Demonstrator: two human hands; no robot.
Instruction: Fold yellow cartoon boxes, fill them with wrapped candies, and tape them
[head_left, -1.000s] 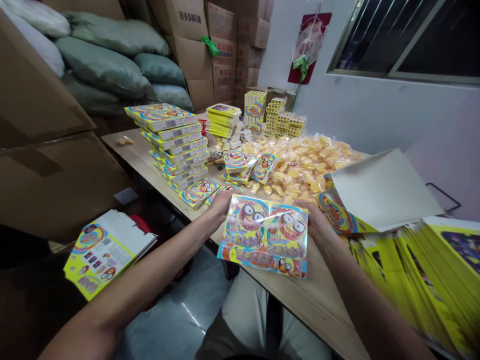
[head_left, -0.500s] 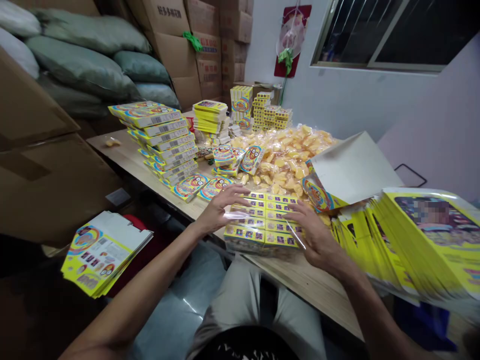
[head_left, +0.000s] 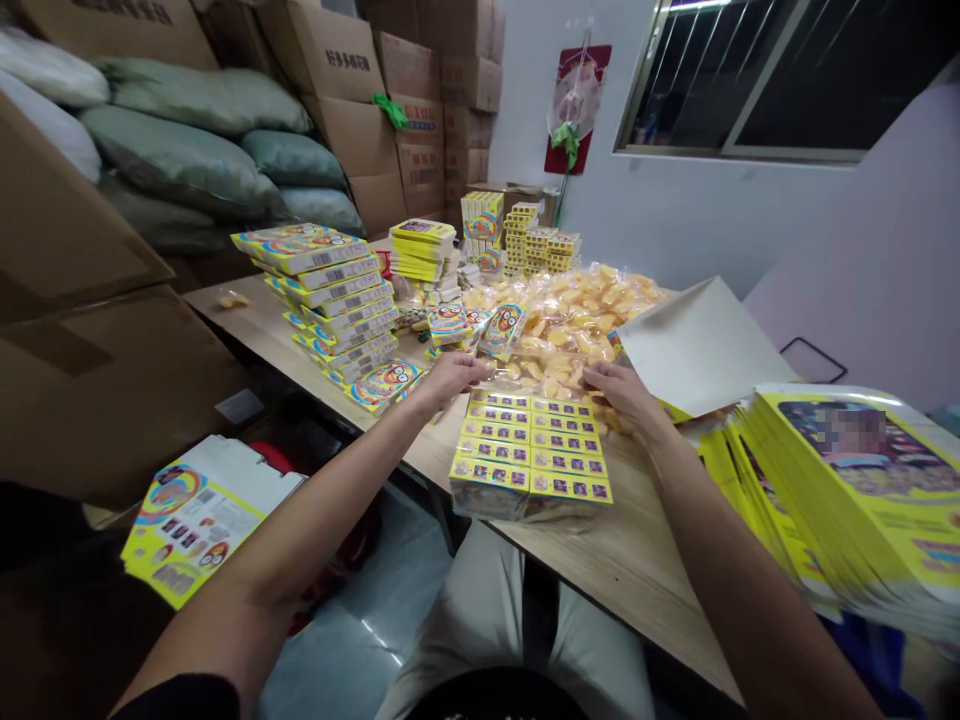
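Left of the work a stack of flat boxes (head_left: 334,290) stands on the wooden table (head_left: 637,560), the left hand (head_left: 450,375) and right hand (head_left: 619,390) pinch the far corners of the film-wrapped block of small yellow boxes (head_left: 529,455) near the table's front edge, which looks light, stiff and slippery, best gripped by its sides.

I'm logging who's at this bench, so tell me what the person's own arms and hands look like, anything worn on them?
Both forearms are bare. The left hand and right hand wear no gloves; no watch or rings show. A dark sleeve edge shows at the left upper arm.
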